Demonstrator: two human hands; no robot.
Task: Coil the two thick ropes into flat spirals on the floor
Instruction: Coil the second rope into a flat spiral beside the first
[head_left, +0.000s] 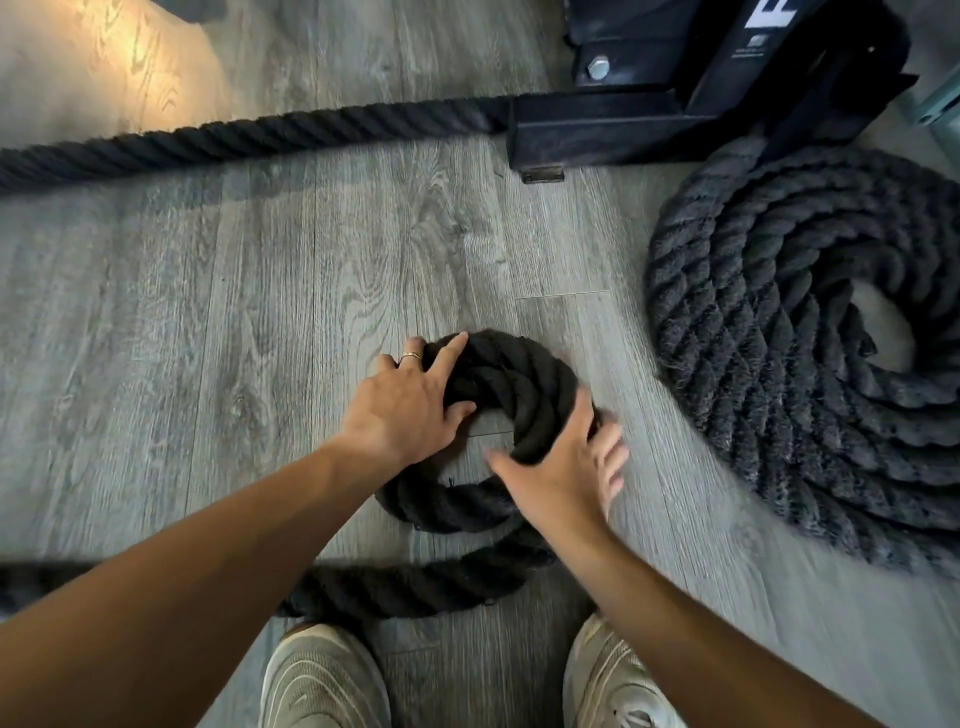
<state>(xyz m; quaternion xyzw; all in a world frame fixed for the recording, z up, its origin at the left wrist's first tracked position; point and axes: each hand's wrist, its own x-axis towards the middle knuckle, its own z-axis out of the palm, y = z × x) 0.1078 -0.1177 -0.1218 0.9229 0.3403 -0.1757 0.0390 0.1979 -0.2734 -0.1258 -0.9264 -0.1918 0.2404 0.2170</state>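
A small coil (498, 415) of thick dark rope lies on the grey plank floor (260, 312) at centre. The left hand (410, 400), fingers spread and nearly straight, presses the coil's rim at ten o'clock. The right hand (566, 467), fingers splayed and blurred, lies on the rim at four o'clock. The rope's free run (405, 587) trails toward seven o'clock, just ahead of two shoes (327, 680). At two o'clock a larger finished spiral (779, 312) lies well apart from the small coil and touches a black metal base (675, 104). Bare floor opens toward nine o'clock.

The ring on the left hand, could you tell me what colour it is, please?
Gold-coloured; the ring shows in the head view.
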